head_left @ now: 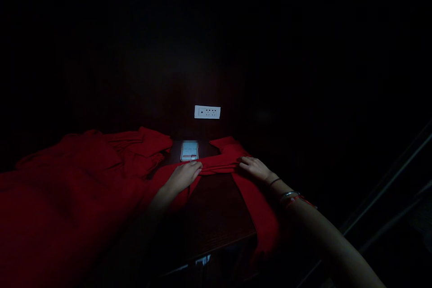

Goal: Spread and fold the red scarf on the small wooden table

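A large red cloth (84, 175) lies bunched over a dark wooden table (212, 216), with a narrow strip of it stretched across the middle. My left hand (184, 175) rests on that strip with its fingers curled over the fabric's edge. My right hand (254, 168) lies flat on the cloth a little to the right, fingers extended. Bracelets sit on my right wrist. A lit phone (189, 150) lies on the table just beyond both hands.
A white wall socket plate (207, 112) is on the dark wall behind the table. The room is very dark. Pale slanted bars (398, 180) show at the right edge. The table's near edge is around the lower middle.
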A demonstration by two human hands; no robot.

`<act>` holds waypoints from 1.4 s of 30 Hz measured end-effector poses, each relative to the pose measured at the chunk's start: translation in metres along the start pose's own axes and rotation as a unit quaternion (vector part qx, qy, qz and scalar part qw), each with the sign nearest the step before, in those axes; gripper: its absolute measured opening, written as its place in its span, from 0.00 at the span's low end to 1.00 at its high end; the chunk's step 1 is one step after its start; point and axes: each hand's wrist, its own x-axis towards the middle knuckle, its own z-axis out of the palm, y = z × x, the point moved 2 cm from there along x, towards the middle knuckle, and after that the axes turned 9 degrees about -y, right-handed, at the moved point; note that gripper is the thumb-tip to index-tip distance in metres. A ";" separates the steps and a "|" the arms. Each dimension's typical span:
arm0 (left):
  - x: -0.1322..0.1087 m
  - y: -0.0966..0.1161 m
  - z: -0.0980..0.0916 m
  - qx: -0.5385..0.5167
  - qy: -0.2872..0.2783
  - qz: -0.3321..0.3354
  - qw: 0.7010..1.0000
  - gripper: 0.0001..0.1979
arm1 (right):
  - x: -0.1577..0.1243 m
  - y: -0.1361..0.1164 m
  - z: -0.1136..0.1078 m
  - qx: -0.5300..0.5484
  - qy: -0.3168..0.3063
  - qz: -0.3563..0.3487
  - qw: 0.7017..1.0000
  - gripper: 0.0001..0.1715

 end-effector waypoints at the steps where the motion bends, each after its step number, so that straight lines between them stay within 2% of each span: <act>1: -0.001 0.001 -0.001 -0.008 -0.001 0.003 1.000 0.11 | 0.002 0.001 -0.001 0.004 0.002 -0.001 1.000 0.14; 8: -0.002 0.003 -0.004 -0.040 -0.006 0.027 0.999 0.12 | 0.006 -0.004 0.001 0.012 0.037 -0.009 0.999 0.18; 14: -0.001 0.001 -0.001 -0.028 -0.013 0.016 0.999 0.12 | 0.004 -0.006 -0.001 0.015 0.057 0.029 0.998 0.14; 18: -0.001 0.003 0.001 -0.027 -0.001 0.019 0.999 0.12 | 0.003 0.004 -0.023 0.034 0.092 0.082 0.992 0.13; 23: -0.001 0.017 0.001 -0.020 0.010 -0.002 1.000 0.13 | 0.006 0.015 -0.061 0.083 0.131 0.088 0.984 0.13; 25: -0.001 0.022 -0.001 -0.013 0.024 -0.019 0.999 0.09 | 0.006 0.020 -0.076 0.104 0.139 0.093 0.980 0.13; 27: -0.001 0.027 -0.004 -0.011 0.039 -0.036 0.999 0.08 | 0.005 0.025 -0.090 0.108 0.130 0.099 0.981 0.13; 30: -0.001 0.034 -0.008 -0.048 0.074 -0.037 0.995 0.07 | 0.002 0.033 -0.110 0.081 0.084 0.103 0.988 0.12; 32: -0.001 0.040 -0.012 -0.117 0.112 -0.022 0.987 0.06 | -0.002 0.038 -0.123 0.064 0.050 0.108 0.991 0.12; 35: 0.001 0.046 -0.017 -0.248 0.152 -0.023 0.956 0.06 | -0.008 0.044 -0.139 0.054 0.021 0.138 0.989 0.12; 37: 0.002 0.049 -0.022 -0.297 0.147 -0.043 0.942 0.07 | -0.012 0.046 -0.147 0.049 0.012 0.160 0.986 0.14; 42: -0.002 0.037 -0.047 -0.286 0.119 -0.061 0.949 0.05 | -0.013 0.046 -0.151 0.100 -0.022 0.163 0.981 0.13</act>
